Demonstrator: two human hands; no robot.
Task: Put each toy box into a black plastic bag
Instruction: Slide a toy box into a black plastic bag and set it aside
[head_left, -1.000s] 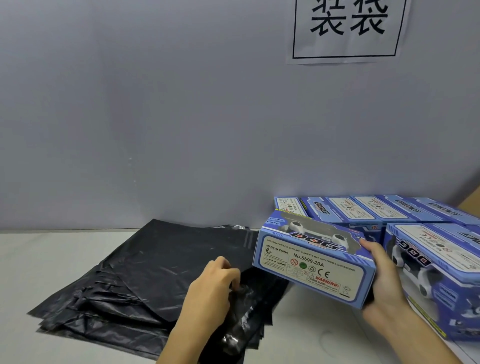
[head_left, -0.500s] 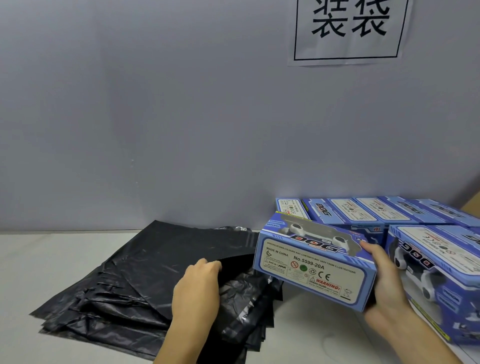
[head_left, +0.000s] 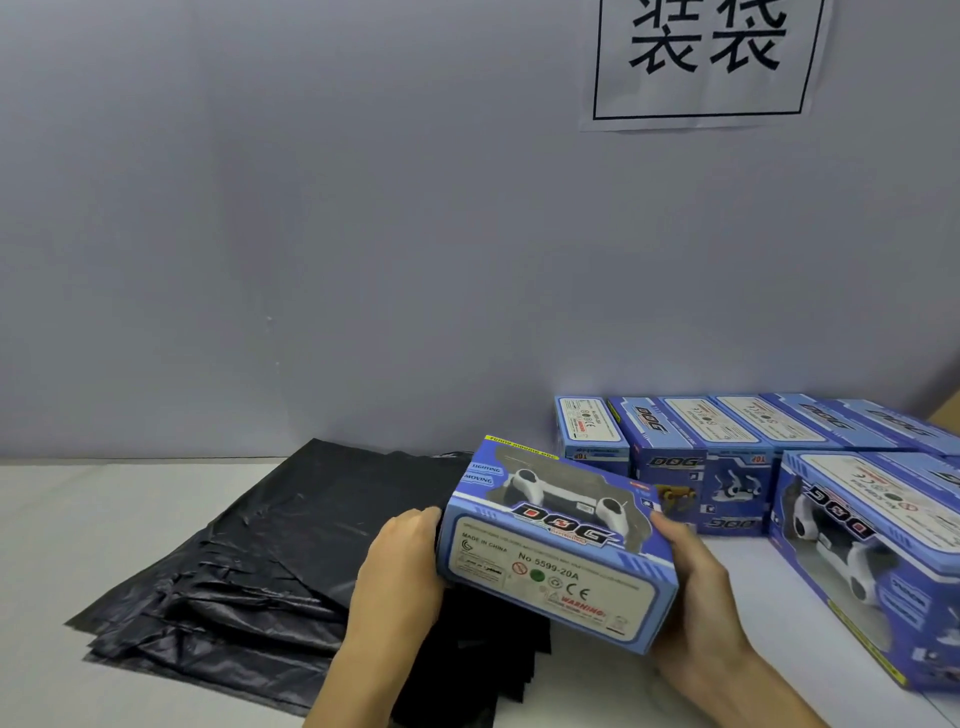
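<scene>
Presently my right hand (head_left: 696, 597) grips the toy box (head_left: 558, 545) end-on, my left hand (head_left: 402, 566) holding the black bag (head_left: 322, 525) mouth against its other end, presumably for sliding in.

A person holds a blue toy box (head_left: 558, 545) printed "DOG" tilted above a stack of black plastic bags (head_left: 249, 566) that lies on the white table (head_left: 93, 509). The right hand (head_left: 696, 597) grips the right end of the box with curled fingers, and the left hand (head_left: 400, 566) is at its left end, but its fingertips are hidden behind the box. More blue toy boxes (head_left: 727, 457) stand in a group on the right near the grey wall (head_left: 311, 234), where a paper sign (head_left: 706, 57) with two Chinese characters hangs.
</scene>
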